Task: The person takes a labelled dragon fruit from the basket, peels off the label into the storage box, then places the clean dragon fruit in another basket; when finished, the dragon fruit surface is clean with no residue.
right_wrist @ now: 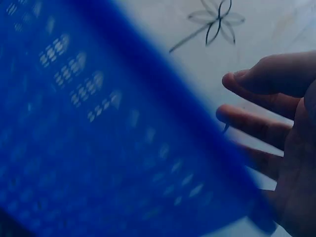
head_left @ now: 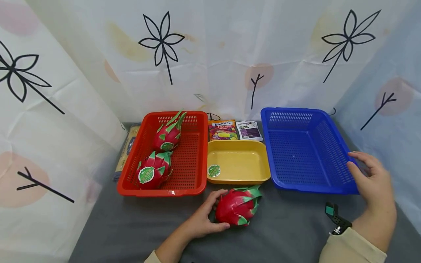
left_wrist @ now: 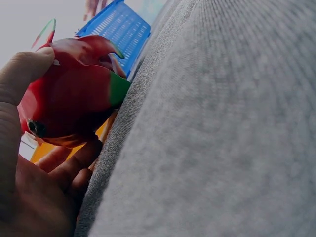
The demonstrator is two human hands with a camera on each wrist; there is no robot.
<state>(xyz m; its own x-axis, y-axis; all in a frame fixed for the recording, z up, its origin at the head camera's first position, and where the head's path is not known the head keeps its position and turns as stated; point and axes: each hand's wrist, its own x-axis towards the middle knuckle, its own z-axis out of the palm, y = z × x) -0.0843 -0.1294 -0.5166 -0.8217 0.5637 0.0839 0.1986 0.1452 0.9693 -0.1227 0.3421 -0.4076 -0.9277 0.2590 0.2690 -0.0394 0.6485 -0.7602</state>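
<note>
A pink-red dragon fruit (head_left: 236,206) with green-tipped scales lies on the grey cloth in front of the yellow tray (head_left: 238,179). My left hand (head_left: 207,215) grips its left side; in the left wrist view the thumb (left_wrist: 29,69) presses one side of the fruit and the fingers curl round the other. Over the right rim of the blue basket (head_left: 296,146) hovers my right hand (head_left: 373,179), its fingers loosely bent with nothing between them. Two more dragon fruits, one farther back (head_left: 167,136) and one nearer (head_left: 154,171), sit in the red basket (head_left: 194,160).
Behind the yellow tray lie an orange Fox's candy bag (head_left: 222,130) and a white and purple packet (head_left: 249,130). A beige package (head_left: 126,151) is partly hidden beside the red basket. A patterned white curtain (head_left: 217,73) hangs close behind the baskets.
</note>
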